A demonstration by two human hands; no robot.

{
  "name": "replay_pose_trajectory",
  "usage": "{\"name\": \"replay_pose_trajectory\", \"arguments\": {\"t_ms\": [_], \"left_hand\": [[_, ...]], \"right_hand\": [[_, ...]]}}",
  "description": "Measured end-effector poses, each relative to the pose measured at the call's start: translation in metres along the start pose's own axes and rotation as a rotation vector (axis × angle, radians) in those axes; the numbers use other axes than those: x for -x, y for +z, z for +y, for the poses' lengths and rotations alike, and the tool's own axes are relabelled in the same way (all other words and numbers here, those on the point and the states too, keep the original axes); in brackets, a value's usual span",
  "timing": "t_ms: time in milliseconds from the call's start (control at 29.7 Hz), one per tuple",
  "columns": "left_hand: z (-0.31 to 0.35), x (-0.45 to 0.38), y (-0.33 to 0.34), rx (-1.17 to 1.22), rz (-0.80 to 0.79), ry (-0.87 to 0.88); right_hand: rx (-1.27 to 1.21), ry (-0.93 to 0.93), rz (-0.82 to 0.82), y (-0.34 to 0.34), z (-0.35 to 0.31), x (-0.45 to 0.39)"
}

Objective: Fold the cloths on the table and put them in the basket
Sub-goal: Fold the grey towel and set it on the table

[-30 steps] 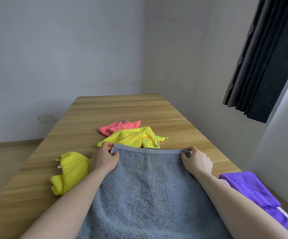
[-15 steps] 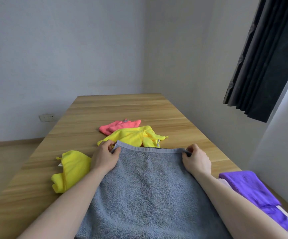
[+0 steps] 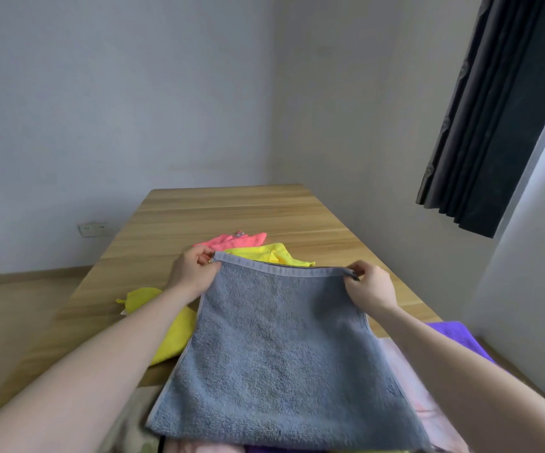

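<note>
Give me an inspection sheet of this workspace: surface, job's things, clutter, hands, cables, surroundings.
Surface: long light wooden table, far half bare.
Job's things: grey terry towel lifted by its far edge; two crumpled yellow cloths; pink cloth beyond them; purple cloth at right. Basket not identifiable.
Clutter: nothing seen.
Hands: left hand and right hand each pinch a far corner of the towel.
Cables: nothing seen; white wall socket unused.
Surroundings: pale walls, dark curtain at right.
</note>
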State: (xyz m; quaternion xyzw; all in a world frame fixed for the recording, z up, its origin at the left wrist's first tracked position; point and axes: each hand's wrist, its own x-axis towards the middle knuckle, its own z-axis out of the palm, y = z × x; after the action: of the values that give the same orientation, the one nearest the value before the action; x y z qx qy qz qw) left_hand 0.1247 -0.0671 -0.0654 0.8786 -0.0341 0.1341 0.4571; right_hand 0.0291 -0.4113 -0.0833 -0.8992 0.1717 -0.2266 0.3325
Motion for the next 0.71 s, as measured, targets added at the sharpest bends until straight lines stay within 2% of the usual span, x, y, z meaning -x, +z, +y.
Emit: {"name": "replay_pose_trajectory", "arguments": {"t_ms": [169, 337, 472, 708], "left_hand": [[0.032, 0.011, -0.040, -0.010, -0.061, -0.068], [0.061, 0.042, -0.073, 0.070, -0.155, -0.030], [0.068, 0.077, -0.102, 0.031, -0.204, 0.060], [0.061, 0.143, -0.138, -0.205, -0.238, 0.294]], "right_hand": [[-0.001, -0.032, 0.029, -0.042, -0.027, 0.016], [-0.007, -0.088, 0.043, -0.087, -0.041, 0.044], [0.002, -0.117, 0.031, -0.119, -0.047, 0.072], [0.112, -0.243, -0.111, -0.148, -0.045, 0.137]]}}
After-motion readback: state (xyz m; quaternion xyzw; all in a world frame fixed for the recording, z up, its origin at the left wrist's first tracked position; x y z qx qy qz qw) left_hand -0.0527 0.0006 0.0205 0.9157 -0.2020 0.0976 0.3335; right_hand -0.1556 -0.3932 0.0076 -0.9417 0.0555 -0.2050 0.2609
